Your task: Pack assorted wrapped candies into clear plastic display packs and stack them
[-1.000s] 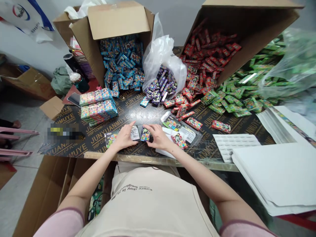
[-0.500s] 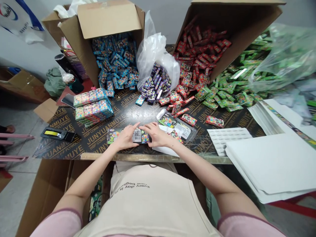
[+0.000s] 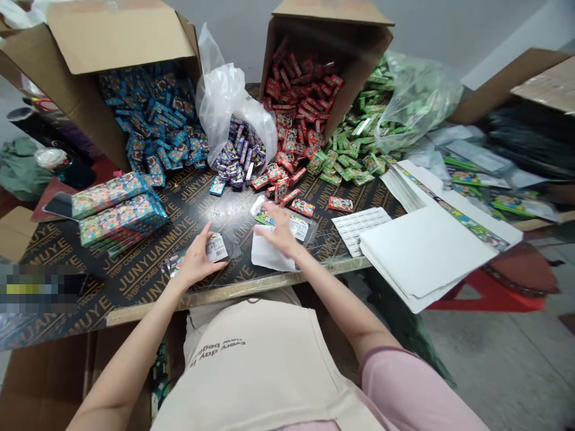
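L hand point(image 3: 196, 258) sits nr the front edge point(image 3: 242, 279), fingers & thumb around a labelled clear pack point(image 3: 218, 248) on the tabletop point(image 3: 155, 269); can't tell if it's gripping. R hand point(image 3: 279, 232) is splayed, unclenched, over a clear packet point(image 3: 300, 229) & white paper point(image 3: 269, 255). Printed black board shows btwn hands & L toward stacked packs point(image 3: 119, 209). Cartons point(image 3: 121, 36) bound the back; white sheets point(image 3: 426, 245) overhang R edge; grey wall point(image 3: 431, 30), pale floor point(image 3: 498, 341).

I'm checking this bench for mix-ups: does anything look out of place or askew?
Yes. One blue packet lies at the front of the purple packets, apart from the blue pile, so it looks stray. On the right, a stack of white sheets juts past the front edge of the table, so it looks askew.
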A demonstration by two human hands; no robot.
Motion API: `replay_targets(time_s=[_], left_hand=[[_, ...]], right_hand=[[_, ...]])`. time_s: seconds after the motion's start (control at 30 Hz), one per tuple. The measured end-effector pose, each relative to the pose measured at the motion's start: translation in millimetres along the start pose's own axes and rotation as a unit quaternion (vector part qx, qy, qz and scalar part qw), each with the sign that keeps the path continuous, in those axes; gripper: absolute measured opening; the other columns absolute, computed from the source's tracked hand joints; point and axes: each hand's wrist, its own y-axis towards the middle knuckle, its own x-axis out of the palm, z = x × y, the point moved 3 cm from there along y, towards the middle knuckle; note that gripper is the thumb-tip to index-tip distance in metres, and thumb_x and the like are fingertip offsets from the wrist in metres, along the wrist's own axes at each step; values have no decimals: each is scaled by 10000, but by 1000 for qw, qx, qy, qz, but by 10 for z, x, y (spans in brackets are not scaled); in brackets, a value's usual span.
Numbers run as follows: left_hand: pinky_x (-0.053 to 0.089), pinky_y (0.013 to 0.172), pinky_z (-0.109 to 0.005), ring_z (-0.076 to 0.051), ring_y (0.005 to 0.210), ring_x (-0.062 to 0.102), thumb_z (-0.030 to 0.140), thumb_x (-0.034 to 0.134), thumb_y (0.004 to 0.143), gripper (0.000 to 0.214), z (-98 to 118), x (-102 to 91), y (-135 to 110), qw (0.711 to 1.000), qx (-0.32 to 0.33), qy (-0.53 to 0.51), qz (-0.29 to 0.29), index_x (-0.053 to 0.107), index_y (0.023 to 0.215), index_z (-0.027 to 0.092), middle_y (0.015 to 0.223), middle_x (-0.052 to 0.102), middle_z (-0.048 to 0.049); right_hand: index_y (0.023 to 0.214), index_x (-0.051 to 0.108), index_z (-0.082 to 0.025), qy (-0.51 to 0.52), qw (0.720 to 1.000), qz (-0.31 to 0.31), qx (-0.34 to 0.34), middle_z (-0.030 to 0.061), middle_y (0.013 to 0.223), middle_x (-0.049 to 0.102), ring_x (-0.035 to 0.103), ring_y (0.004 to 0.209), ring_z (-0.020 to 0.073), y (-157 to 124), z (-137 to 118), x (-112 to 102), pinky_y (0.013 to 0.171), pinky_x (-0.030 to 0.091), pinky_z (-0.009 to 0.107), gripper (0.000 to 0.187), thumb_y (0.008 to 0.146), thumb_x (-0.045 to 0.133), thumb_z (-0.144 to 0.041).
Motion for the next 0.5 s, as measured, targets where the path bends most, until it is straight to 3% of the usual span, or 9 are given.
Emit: replay_targets(time_s=[0.07,0.1,0.17,0.23,0.3,0.37,0.43,0.5], left_hand=[[456,1001,-463,-282,1163,565,358,806,629,1134,-1,-4,-15,1000,-4,5,4,101,1511,253,1234,580,-104],[458,998,-459,-279,1158,567,362,805,631,1130,-7,-7,-23,1000,-2,6,4,104,1511,252,1230,580,-101],[461,996,-450,-270,1141,575,365,802,633,1123,-39,-7,-41,1000,3,8,4,111,1511,253,1220,582,-90],[462,993,-445,-267,1127,577,368,801,634,1110,-92,-3,-52,1000,1,15,7,129,1511,256,1218,580,-84],[459,987,-457,-279,1116,573,369,803,633,1075,-139,10,-47,999,-14,33,7,185,1503,247,1210,582,-93],[435,997,-488,-303,1117,559,385,822,609,999,-132,36,-17,998,-31,45,5,321,1460,229,1192,592,-108],[396,1020,-508,-321,1135,538,443,842,567,884,-43,74,42,998,-53,10,16,496,1349,215,1187,602,-118],[398,1011,-479,-307,1125,545,547,806,579,722,98,131,119,989,-96,-106,33,633,1191,206,1168,624,-110]], right_hand=[[1452,353,-221,-89,987,72,117,174,1438,449,365,1330,374,54,569,-244,1034,250,562,699,819,606,-373],[1444,367,-211,-124,975,76,168,188,1440,442,344,1331,407,60,838,-354,1010,254,591,711,794,619,-353],[1395,437,-181,-145,966,27,213,200,1323,550,435,1244,410,45,1241,-516,968,292,599,634,791,595,-291],[1315,521,-146,-133,968,8,212,196,1183,628,513,1147,382,5,1392,-636,954,328,579,543,791,577,-279],[1261,551,-141,-57,977,38,202,171,1099,656,561,1073,343,-41,1288,-699,945,378,538,516,784,594,-331],[1248,528,-181,112,969,59,213,119,1041,675,610,991,292,-86,995,-651,902,450,483,538,769,622,-408],[1216,495,-237,332,913,13,236,60,983,689,654,899,239,-139,579,-460,835,509,432,515,771,628,-459],[1154,483,-259,502,824,-89,248,40,986,692,679,869,214,-215,114,-189,811,534,418,440,793,609,-478]])
